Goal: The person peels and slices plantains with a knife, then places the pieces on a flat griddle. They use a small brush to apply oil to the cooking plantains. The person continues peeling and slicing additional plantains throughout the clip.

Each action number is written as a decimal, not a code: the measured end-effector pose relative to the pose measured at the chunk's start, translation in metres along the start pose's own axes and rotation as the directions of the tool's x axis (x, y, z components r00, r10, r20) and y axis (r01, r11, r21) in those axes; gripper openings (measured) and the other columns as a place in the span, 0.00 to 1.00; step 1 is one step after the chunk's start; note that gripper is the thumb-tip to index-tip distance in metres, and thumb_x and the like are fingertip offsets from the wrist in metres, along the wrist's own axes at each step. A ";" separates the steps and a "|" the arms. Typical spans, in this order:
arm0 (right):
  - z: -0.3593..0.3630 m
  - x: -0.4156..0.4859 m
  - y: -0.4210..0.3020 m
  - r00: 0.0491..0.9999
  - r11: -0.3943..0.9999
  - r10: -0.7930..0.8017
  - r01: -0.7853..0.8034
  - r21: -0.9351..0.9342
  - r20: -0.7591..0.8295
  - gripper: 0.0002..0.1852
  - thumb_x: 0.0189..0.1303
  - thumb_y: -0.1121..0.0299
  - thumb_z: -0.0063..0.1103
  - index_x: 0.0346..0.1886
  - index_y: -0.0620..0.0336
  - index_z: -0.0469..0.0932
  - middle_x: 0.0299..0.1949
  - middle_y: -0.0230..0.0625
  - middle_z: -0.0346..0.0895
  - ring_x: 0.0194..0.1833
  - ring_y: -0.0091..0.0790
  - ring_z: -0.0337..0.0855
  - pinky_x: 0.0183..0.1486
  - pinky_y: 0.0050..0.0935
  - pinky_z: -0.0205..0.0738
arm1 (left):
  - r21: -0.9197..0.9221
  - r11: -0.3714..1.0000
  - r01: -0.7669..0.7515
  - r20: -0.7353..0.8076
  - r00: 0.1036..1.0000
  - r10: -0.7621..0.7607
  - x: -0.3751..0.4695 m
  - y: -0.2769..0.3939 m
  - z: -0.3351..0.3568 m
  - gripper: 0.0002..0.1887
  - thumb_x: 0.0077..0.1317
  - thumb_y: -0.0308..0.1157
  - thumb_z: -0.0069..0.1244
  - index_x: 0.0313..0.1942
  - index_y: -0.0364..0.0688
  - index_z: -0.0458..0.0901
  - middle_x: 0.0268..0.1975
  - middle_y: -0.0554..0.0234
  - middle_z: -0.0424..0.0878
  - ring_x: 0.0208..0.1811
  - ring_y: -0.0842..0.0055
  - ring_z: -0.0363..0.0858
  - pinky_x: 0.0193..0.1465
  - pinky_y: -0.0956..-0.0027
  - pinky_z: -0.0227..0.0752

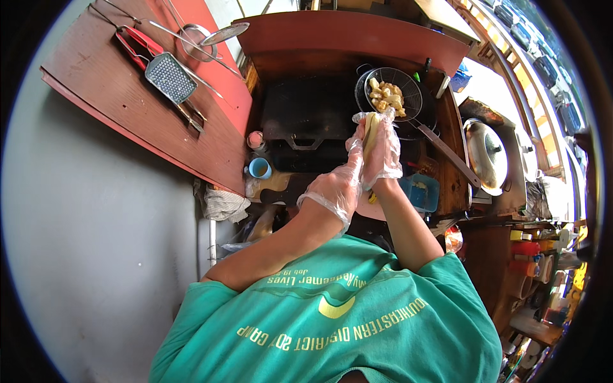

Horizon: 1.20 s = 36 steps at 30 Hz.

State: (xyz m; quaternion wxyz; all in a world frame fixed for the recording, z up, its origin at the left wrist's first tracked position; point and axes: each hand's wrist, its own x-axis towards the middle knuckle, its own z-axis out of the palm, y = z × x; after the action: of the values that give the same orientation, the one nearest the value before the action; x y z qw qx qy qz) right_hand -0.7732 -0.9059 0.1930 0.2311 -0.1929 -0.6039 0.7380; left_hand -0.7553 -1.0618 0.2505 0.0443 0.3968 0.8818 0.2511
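Observation:
Both hands wear clear plastic gloves and meet just below a wire skimmer [411, 91]. Between them is a pale, elongated piece of food [371, 131], perhaps dough or flatbread. My left hand [344, 170] closes on it from the left side, and my right hand [385, 151] lies along its right side. The skimmer rests over a dark pan and holds lumpy, golden-brown fried pieces [387, 98]; its long handle [448, 155] slants down to the right. The fingertips of my right hand are close to these pieces. How the fingers wrap the pale piece is partly hidden.
A black griddle [306, 110] lies left of the skimmer. Nearer are a blue cup [260, 168], a pink-topped container [255, 140] and a blue plastic tub [421, 191]. A lidded metal pan [486, 155] stands at right. A grater [171, 77] and strainers [196, 42] hang at upper left.

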 end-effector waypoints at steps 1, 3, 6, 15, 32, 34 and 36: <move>0.010 0.004 0.002 0.999 0.997 0.029 -0.030 0.074 0.016 0.27 0.82 0.46 0.34 0.50 0.59 0.78 0.39 0.37 0.76 0.39 0.33 0.76 0.44 0.33 0.74 | -0.003 1.000 0.012 0.000 1.000 -0.012 0.000 -0.009 -0.002 0.42 0.65 0.26 0.56 0.77 0.32 0.55 0.38 0.44 0.88 0.36 0.53 0.91 0.39 0.55 0.85; 0.032 0.010 0.005 0.982 0.927 0.179 -0.188 0.324 0.059 0.26 0.82 0.47 0.35 0.48 0.58 0.78 0.36 0.36 0.74 0.36 0.32 0.74 0.41 0.31 0.74 | -0.010 1.000 0.026 -0.018 0.999 -0.027 0.000 -0.026 -0.003 0.41 0.65 0.26 0.56 0.76 0.32 0.56 0.38 0.45 0.88 0.36 0.53 0.90 0.40 0.55 0.85; 0.059 0.020 0.007 0.951 0.822 0.290 -0.305 0.480 0.107 0.22 0.82 0.49 0.40 0.45 0.57 0.75 0.31 0.31 0.71 0.31 0.29 0.72 0.37 0.29 0.75 | -0.016 1.000 0.027 -0.064 0.998 -0.028 0.001 -0.054 0.001 0.39 0.66 0.26 0.54 0.76 0.32 0.58 0.38 0.46 0.88 0.36 0.54 0.90 0.40 0.55 0.85; 0.110 0.057 0.042 0.914 0.752 0.360 -0.404 0.520 0.189 0.22 0.83 0.49 0.42 0.47 0.59 0.74 0.32 0.32 0.73 0.30 0.29 0.74 0.39 0.31 0.80 | -0.164 0.985 0.055 -0.181 0.980 -0.085 0.019 -0.126 0.025 0.28 0.63 0.23 0.54 0.65 0.31 0.72 0.39 0.37 0.88 0.36 0.45 0.88 0.38 0.48 0.83; 0.162 0.180 0.147 0.819 0.801 0.564 -0.514 0.307 -0.101 0.18 0.71 0.58 0.68 0.38 0.68 0.81 0.30 0.45 0.84 0.27 0.38 0.84 0.29 0.38 0.80 | -0.105 0.924 0.367 -0.008 0.929 -0.370 0.144 -0.236 0.058 0.19 0.78 0.37 0.38 0.42 0.38 0.87 0.40 0.43 0.89 0.43 0.52 0.90 0.47 0.49 0.81; 0.154 0.185 0.154 0.829 0.835 0.544 -0.519 0.180 -0.133 0.17 0.72 0.60 0.66 0.41 0.69 0.79 0.33 0.45 0.82 0.31 0.40 0.85 0.31 0.40 0.83 | 0.038 0.953 0.300 -0.017 0.954 -0.299 0.149 -0.237 0.059 0.18 0.78 0.36 0.38 0.42 0.39 0.87 0.42 0.45 0.90 0.44 0.51 0.90 0.49 0.50 0.82; 0.149 0.196 0.160 0.842 0.851 0.525 -0.521 0.070 -0.122 0.15 0.69 0.63 0.68 0.41 0.68 0.82 0.34 0.42 0.83 0.32 0.38 0.85 0.33 0.38 0.81 | -0.002 0.951 0.309 -0.010 0.951 -0.309 0.153 -0.237 0.058 0.18 0.78 0.35 0.38 0.42 0.39 0.88 0.42 0.45 0.90 0.45 0.51 0.90 0.49 0.49 0.82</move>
State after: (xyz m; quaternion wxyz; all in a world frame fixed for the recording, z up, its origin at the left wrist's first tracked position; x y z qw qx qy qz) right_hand -1.0351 -0.9387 0.0642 0.0652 -0.3962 -0.4986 0.7682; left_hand -1.0038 -1.0595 0.1051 0.0787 0.2525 0.9332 0.2434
